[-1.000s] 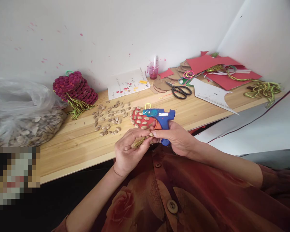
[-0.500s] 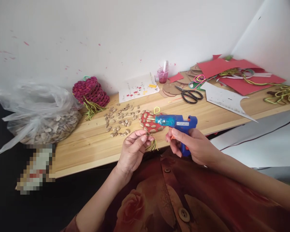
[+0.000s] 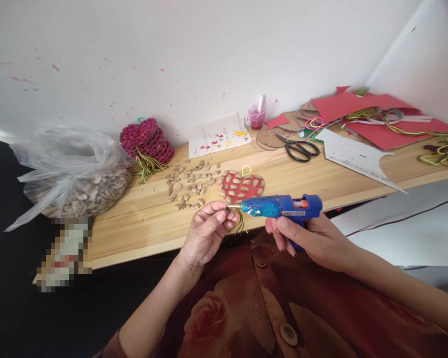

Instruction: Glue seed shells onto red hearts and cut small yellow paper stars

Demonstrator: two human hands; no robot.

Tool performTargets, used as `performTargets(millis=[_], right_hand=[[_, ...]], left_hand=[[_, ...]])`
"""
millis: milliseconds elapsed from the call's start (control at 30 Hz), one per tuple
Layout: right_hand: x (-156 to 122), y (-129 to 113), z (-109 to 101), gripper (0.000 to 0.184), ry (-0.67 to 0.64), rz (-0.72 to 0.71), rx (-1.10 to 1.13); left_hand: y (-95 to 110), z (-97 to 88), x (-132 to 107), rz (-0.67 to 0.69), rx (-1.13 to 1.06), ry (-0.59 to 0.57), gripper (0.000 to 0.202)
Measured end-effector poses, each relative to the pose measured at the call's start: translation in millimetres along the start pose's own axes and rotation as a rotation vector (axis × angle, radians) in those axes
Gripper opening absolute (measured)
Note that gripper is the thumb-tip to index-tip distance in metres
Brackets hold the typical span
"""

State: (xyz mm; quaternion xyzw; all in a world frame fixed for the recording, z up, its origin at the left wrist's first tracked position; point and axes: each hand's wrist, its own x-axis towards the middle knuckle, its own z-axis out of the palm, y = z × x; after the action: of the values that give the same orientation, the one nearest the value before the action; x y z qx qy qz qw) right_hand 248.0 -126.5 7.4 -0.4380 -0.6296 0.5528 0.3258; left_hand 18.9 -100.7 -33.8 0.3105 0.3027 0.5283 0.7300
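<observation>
Left hand (image 3: 203,232) pinches yellow-green cord tassel (image 3: 241,222); right hand (image 3: 315,239) clamped round blue plastic glue gun (image 3: 271,206), metal nozzle (image 3: 235,206) right at the pinch, contact unclear. Hands apart, near wooden tabletop's (image 3: 142,226) front edge. Peanut-studded flat red piece (image 3: 242,187) lies just beyond on the tabletop.

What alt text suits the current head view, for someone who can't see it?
The right hand holds a blue glue gun, its metal nozzle right by the left hand, which pinches a yellow-green tassel. Beyond them on a wooden table lie a red piece studded with tan shells, loose shells and black-handled scissors.
</observation>
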Motion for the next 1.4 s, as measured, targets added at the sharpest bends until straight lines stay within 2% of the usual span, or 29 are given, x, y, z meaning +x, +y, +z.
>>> performTargets(millis=[267,1200,1400], right_hand=[[-0.3,0.5,-0.7,0.047,-0.022,-0.009,-0.013],[-1.7,5.7,-1.7,0.038,-0.018,0.019,0.037],[-1.6,5.9,-1.6,0.038,-0.011,0.024,0.041]], left_hand=[[1.1,0.5,-0.8,-0.023,0.023,0.031,0.025],[1.1,1.4,-1.0,-0.013,0.006,-0.038,0.018],[0.0,-0.1,-1.0,-0.014,0.071,0.010,0.025]])
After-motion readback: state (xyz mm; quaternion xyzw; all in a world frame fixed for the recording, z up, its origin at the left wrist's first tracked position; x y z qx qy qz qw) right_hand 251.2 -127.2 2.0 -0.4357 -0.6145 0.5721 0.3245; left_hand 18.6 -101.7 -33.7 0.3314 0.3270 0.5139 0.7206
